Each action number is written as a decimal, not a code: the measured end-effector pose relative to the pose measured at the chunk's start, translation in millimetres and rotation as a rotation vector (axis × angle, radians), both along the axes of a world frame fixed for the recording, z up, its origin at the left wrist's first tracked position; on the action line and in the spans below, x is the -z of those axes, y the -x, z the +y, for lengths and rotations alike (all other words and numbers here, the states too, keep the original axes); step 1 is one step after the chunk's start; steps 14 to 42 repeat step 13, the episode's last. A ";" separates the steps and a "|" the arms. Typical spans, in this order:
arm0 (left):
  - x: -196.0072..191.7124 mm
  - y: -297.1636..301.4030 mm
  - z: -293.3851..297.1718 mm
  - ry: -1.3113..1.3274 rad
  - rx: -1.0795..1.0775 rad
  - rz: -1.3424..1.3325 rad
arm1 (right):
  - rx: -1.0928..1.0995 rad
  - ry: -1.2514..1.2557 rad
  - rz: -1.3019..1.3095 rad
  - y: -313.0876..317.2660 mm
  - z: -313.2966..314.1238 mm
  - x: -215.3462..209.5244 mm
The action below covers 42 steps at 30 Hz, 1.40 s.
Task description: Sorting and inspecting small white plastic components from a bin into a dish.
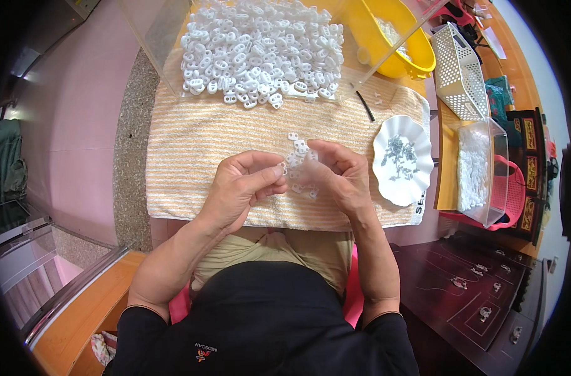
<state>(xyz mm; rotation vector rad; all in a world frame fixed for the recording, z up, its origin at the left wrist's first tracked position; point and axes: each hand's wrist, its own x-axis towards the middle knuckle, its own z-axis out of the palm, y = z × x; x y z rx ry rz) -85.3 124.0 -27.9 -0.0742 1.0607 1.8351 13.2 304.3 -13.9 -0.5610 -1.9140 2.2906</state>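
Thumb and fingertips of my left hand are pinched on a small white plastic piece with a hole in it. Facing it from the right is my right hand, its thumb and fingertips smeared by motion, so whether anything is between them cannot be made out. Between and under the two hands, several loose white two-hole plastic pieces lie on a striped towel. Beyond them spreads a large heap of the same white pieces. To the right, a white scalloped plate holds small grey parts.
A clear plastic bin surrounds the heap. Behind right stands a yellow basin. A short black rod lies on the towel. Farther right are a white perforated basket, a clear box of white pieces and a pink basket.
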 end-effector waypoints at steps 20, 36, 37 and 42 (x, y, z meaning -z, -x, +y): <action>-1.0 1.2 -0.8 0.021 0.005 0.006 | -0.014 0.053 -0.012 -0.3 -1.4 8.2; -1.0 1.2 -0.8 0.021 0.005 0.006 | -0.014 0.053 -0.012 -0.3 -1.4 8.2; -1.0 1.2 -0.8 0.021 0.005 0.006 | -0.014 0.053 -0.012 -0.3 -1.4 8.2; -1.0 1.2 -0.8 0.021 0.005 0.006 | -0.014 0.053 -0.012 -0.3 -1.4 8.2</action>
